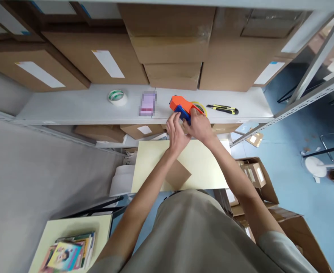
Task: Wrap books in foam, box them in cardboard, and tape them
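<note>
Dispenser (181,106) on shelf (70,108), frame centre | our right hand (198,127) clasps its handle, left hand (176,131) pinches its front | we'd keep it level, fingers off the blade.

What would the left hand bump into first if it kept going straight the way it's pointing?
The left hand already touches the orange and blue tape dispenser. Past that, probably the cardboard boxes behind; depth is unclear.
</note>
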Tool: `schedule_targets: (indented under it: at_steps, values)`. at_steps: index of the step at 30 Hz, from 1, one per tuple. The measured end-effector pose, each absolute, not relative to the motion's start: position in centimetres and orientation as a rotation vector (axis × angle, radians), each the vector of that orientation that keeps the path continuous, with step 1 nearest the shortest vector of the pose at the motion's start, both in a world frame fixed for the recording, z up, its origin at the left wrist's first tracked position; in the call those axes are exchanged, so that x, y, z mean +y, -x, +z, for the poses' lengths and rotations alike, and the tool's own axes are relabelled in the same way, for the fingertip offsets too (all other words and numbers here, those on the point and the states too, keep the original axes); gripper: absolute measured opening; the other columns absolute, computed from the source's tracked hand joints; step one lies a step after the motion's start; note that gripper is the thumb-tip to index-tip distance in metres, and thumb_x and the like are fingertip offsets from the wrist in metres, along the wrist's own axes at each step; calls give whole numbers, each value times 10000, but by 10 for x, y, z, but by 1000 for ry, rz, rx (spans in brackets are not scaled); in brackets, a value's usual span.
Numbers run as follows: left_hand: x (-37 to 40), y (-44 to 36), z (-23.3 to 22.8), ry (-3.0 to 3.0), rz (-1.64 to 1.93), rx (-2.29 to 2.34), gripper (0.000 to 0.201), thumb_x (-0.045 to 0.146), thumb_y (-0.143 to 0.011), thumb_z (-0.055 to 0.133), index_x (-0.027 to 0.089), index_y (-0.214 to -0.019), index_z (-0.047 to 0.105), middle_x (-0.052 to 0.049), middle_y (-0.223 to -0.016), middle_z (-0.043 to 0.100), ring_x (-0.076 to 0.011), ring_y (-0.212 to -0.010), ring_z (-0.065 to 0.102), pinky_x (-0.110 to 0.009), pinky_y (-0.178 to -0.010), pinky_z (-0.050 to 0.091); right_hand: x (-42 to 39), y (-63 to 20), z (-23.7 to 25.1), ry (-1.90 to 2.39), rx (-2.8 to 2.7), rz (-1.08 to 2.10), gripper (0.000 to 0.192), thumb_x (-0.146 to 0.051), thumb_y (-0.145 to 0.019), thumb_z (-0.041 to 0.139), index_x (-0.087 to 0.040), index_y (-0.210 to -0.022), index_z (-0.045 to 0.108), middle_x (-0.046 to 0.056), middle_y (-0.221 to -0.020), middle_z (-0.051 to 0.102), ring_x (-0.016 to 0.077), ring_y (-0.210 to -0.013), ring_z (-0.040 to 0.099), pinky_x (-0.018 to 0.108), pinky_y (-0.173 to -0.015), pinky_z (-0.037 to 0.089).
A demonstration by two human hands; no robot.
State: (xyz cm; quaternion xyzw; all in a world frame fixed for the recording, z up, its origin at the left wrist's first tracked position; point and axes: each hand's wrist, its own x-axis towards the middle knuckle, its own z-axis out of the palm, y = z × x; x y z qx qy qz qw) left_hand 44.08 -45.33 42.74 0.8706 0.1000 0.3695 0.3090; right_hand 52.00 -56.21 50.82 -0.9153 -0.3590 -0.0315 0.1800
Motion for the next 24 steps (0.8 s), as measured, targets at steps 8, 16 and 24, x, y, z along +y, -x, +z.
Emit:
schedule_targets:
  at_steps: [8,16,24]
  values:
    - [-423,-460,420,-2335,731,107,791,294,-1052,676,181,-1765,353,-243,-1804,448,-391,-1697,433,-588,-1401,380,-497,-586,501,2739,-1028,-84,548,-231,-1100,467,54,-1564,533,348,-1437,729,433,-1402,681,620,-1373,306]
    - [-400,-360,302,-2356,153,553,652,346,-1027,724,54,-1592,580,-319,-1627,638,-425,-1584,583,-574,-1357,439,-562,-530,404,2507,-696,-202,698,-504,-1212,240,-160,-1813,327,250,-1840,370,435,-1770,253,752,-1379,320]
    - [-348,-341,245,-2381,-265,793,758,716,-1114,521,64,-1457,697,-314,-1528,715,-416,-1496,657,-482,-1270,476,-664,-349,287,1443,873,1235,867,-670,-1189,326,-14,-1752,384,339,-1673,568,370,-1559,635,505,-1224,611]
